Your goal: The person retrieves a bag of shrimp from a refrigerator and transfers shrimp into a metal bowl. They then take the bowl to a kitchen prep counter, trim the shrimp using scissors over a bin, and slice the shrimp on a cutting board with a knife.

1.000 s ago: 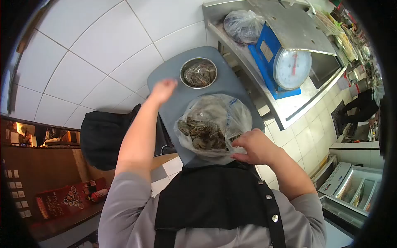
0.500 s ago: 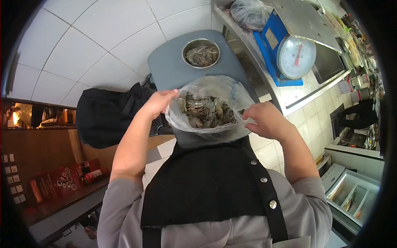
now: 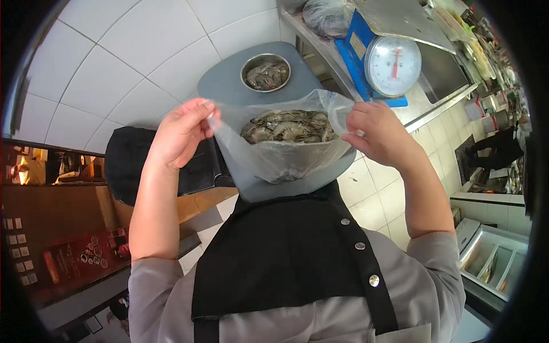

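Note:
A clear plastic bag [image 3: 280, 160] rests on a grey chair seat [image 3: 229, 80], its mouth stretched wide. Raw shrimp [image 3: 289, 127] fill the bag. My left hand [image 3: 183, 130] pinches the bag's left edge between thumb and fingers. On the opposite side, my right hand [image 3: 374, 130] grips the right edge, fingers curled round the plastic. Beyond the bag, a round metal bowl [image 3: 250, 87] with more shrimp [image 3: 266, 76] stands on the same seat.
A blue dial scale [image 3: 393, 66] with a metal platform stands on a steel counter [image 3: 420, 106] at right, beside another filled plastic bag [image 3: 327, 18]. Black fabric [image 3: 128, 163] lies left of the seat. An open-topped glass freezer [image 3: 494, 260] is at lower right; white tiles [image 3: 123, 51] cover the wall.
Both hands have moved apart and up, pulling the bag's mouth wider and raising its sides. The shrimp inside now lie in a more elongated heap.

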`<action>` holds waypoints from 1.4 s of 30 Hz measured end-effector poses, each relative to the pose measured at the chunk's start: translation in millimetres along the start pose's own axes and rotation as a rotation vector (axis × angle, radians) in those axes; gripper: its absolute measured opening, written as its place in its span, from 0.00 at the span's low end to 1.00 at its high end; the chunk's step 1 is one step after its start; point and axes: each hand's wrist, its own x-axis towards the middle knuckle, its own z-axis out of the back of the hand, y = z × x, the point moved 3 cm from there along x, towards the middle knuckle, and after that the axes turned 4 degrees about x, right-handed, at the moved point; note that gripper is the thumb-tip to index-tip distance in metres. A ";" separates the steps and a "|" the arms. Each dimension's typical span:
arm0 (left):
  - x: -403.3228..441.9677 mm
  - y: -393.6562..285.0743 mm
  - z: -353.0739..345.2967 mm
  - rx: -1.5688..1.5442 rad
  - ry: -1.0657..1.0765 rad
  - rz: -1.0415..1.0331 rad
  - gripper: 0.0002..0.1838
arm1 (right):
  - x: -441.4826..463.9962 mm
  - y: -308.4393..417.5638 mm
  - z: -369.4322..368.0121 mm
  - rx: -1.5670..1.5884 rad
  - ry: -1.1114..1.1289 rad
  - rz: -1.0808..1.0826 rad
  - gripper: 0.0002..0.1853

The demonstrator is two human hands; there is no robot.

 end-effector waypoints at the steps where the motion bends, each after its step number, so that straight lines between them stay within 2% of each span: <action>1: 0.4 -1.4 -8.5 -0.035 -0.059 -0.040 0.07 | -1.3 -5.2 -8.4 0.059 0.019 -0.054 0.13; 2: 2.5 -0.2 -15.1 0.107 -0.169 -0.092 0.06 | -2.1 -8.3 -13.3 0.120 0.040 -0.107 0.14; 5: 30.0 26.3 -21.1 -0.151 -0.090 -0.282 0.10 | 2.0 -9.6 -13.4 0.039 0.137 -0.282 0.17; 6: 34.7 31.7 -26.3 -0.271 0.050 -0.281 0.12 | 5.5 -8.2 -5.2 0.066 0.124 -0.267 0.17; 9: 50.4 58.9 -53.8 -0.325 0.120 -0.273 0.13 | 26.0 5.0 11.7 0.131 0.086 -0.247 0.16; 11: 43.8 69.0 -93.7 -0.124 0.092 -0.295 0.17 | 44.1 9.6 -11.9 0.317 -0.056 -0.189 0.14; 13: 28.8 68.5 -118.1 0.249 0.349 -0.368 0.24 | 70.3 27.2 -37.5 0.372 -0.057 -0.176 0.12; 14: 29.7 82.7 -123.7 0.356 0.314 -0.363 0.26 | 81.7 50.6 -35.2 0.286 0.096 -0.202 0.12; 15: 38.4 101.6 -127.4 0.460 0.270 -0.360 0.29 | 88.4 54.2 -61.4 0.342 -0.006 -0.067 0.12; 17: 59.6 121.5 -124.2 0.514 0.099 -0.577 0.26 | 91.6 77.3 -63.6 0.273 0.113 0.023 0.12; 18: 70.7 126.9 -121.7 0.527 0.009 -0.682 0.24 | 95.9 69.2 -54.2 0.251 -0.072 0.046 0.13; 20: 74.1 110.8 -125.7 0.301 0.033 -0.515 0.21 | 91.3 38.8 -45.0 0.191 -0.425 0.095 0.15; 21: 62.8 92.3 -129.7 0.086 0.149 -0.236 0.20 | 91.5 22.4 -48.0 0.237 -0.186 0.013 0.16; 23: 58.4 83.3 -132.8 0.221 0.104 -0.239 0.20 | 88.4 -10.0 -58.6 0.357 0.281 -0.151 0.18; 24: 57.5 78.5 -131.5 0.292 0.069 -0.240 0.20 | 83.1 -19.9 -79.6 0.477 0.193 -0.077 0.16; 27: 55.9 63.2 -132.7 0.384 0.170 -0.133 0.21 | 80.3 -16.8 -66.6 0.346 0.192 -0.176 0.15; 30: 64.9 53.3 -120.6 0.218 0.298 0.314 0.20 | 83.4 -14.1 -80.8 0.213 -0.114 -0.090 0.12; 33: 87.9 78.2 -102.9 -0.127 0.439 0.154 0.20 | 74.9 6.9 -73.8 0.131 -0.243 0.037 0.11; 34: 82.5 71.5 -111.7 -0.240 0.472 0.131 0.14 | 66.0 15.3 -67.8 0.116 -0.262 0.089 0.11; 37: 59.3 63.3 -119.7 0.117 0.346 0.052 0.09 | 60.3 10.1 -59.0 0.375 -0.177 -0.008 0.11; 39: 59.8 76.5 -126.4 0.806 0.198 -0.588 0.14 | 75.5 -23.0 -75.8 0.472 -0.355 -0.261 0.13; 41: 58.0 57.7 -133.2 1.202 0.077 -1.039 0.15 | 88.4 -55.3 -115.7 0.935 -0.039 -0.336 0.16; 42: 67.4 52.4 -130.7 1.092 -0.064 -1.066 0.15 | 87.5 -57.1 -123.8 1.066 0.154 -0.328 0.17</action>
